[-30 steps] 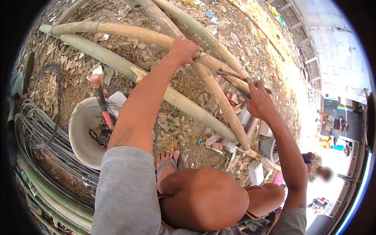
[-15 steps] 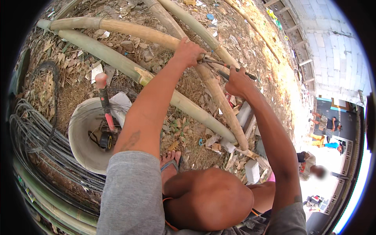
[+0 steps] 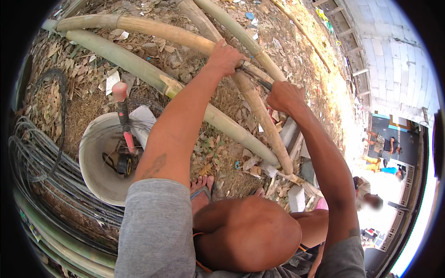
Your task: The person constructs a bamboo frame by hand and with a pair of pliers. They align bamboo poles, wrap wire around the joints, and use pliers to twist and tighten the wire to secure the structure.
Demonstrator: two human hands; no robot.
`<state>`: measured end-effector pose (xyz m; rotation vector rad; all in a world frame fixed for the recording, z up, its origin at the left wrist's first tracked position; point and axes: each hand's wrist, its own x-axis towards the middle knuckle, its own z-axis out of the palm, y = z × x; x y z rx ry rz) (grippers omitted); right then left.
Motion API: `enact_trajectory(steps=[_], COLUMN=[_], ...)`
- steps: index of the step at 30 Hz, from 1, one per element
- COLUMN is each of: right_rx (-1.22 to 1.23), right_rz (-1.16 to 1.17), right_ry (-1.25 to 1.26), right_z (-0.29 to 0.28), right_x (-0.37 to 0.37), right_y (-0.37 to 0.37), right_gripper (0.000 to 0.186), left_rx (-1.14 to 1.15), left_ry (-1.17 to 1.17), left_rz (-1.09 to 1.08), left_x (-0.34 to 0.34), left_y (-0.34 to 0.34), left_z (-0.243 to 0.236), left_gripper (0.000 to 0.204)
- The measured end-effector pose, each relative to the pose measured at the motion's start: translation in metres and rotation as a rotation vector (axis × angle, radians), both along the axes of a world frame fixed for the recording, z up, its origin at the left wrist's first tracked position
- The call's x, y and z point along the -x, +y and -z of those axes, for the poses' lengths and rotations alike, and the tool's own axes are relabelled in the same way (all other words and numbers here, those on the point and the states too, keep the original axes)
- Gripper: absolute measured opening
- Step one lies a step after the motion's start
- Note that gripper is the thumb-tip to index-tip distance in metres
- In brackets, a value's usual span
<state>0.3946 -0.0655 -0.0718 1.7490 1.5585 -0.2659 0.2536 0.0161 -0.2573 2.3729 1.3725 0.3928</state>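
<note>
Two bamboo poles cross ahead of me, one tan pole (image 3: 162, 31) from the far left and another tan pole (image 3: 257, 104) slanting toward me. My left hand (image 3: 225, 58) is wrapped over them at the crossing. My right hand (image 3: 285, 97) is closed round the handles of dark pliers (image 3: 262, 83), mostly hidden in the fist. The pliers' jaws point left to the joint, near my left fingers. What the jaws bite on is too small to tell.
At left stands a whitish bucket (image 3: 88, 169) holding a red-and-black-handled hammer (image 3: 124, 116) and a black tape measure (image 3: 124, 164). Beside it lie coils of wire (image 3: 46, 162). A green bamboo pole (image 3: 125, 58) crosses the leaf-littered ground. People (image 3: 387, 146) are at far right.
The pliers' handles, spread apart before, are now squeezed together in my right hand. My left hand stays on the crossing with hardly any shift.
</note>
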Motion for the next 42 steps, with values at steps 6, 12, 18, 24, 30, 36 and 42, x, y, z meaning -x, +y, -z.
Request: enact_trajectory(steps=[6,12,18,24,30,36,42], right_rx=[-0.127,0.104,0.114,-0.528,-0.299,-0.029,-0.125], right_rz=[-0.148,0.501,0.796,-0.836,-0.681,0.333,-0.14], right_ry=[0.037,0.667,0.999,-0.06,-0.111,0.487,0.297], right_z=[0.013,0.023,0.022,0.016,0.01,0.005,0.006], right_x=[-0.023,-0.045,-0.04,-0.025,-0.005,-0.023,0.005], right_y=[0.001,0.001,-0.017,-0.029,-0.016,-0.004,-0.008], right_gripper=[0.03,0.046,0.075,0.046,0.033,0.048,0.043], left_rx=[-0.022,-0.043,-0.087,-0.05,-0.07,-0.088,-0.072], left_ry=[-0.029,-0.014,-0.022,-0.037,-0.045,-0.039,-0.097], left_rz=[-0.006,-0.012,-0.028,-0.017,-0.044,-0.044,-0.037], left_x=[-0.001,-0.003,-0.002,-0.003,-0.001,-0.004,-0.004], left_y=[0.001,0.001,0.003,0.002,0.001,0.004,0.006], left_z=[-0.001,0.007,0.015,0.01,0.014,0.018,0.021], left_gripper=[0.055,0.058,0.059,0.056,0.061,0.067,0.054])
